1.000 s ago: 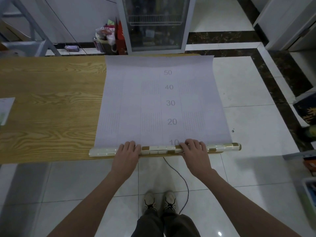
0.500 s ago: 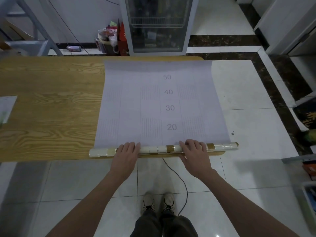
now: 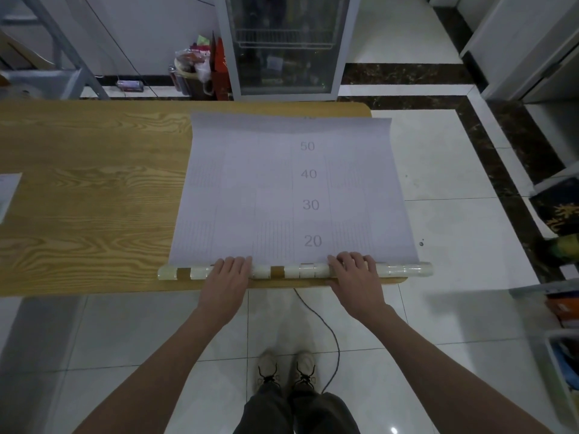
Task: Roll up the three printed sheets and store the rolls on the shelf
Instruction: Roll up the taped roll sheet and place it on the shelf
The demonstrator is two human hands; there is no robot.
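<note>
A large pale printed sheet (image 3: 269,189) lies face down on the wooden table (image 3: 94,198), showing grid lines and the numbers 20 to 50. Its near end is wound into a cream and brown patterned roll (image 3: 291,271) along the table's front edge, its right end sticking out past the table's corner. My left hand (image 3: 227,278) rests on the roll left of centre, fingers laid flat over it. My right hand (image 3: 355,277) rests on it right of centre the same way.
A glass-door cabinet (image 3: 285,45) stands behind the table, with bags and bottles (image 3: 197,70) beside it. A metal frame (image 3: 59,57) is at the far left. A paper (image 3: 7,195) lies at the table's left edge. A cable (image 3: 326,333) runs across the tiled floor.
The roll has been turned forward over the sheet: the number 10 is now wound in and the sheet's far edge has slid closer. Both hands stayed on the roll.
</note>
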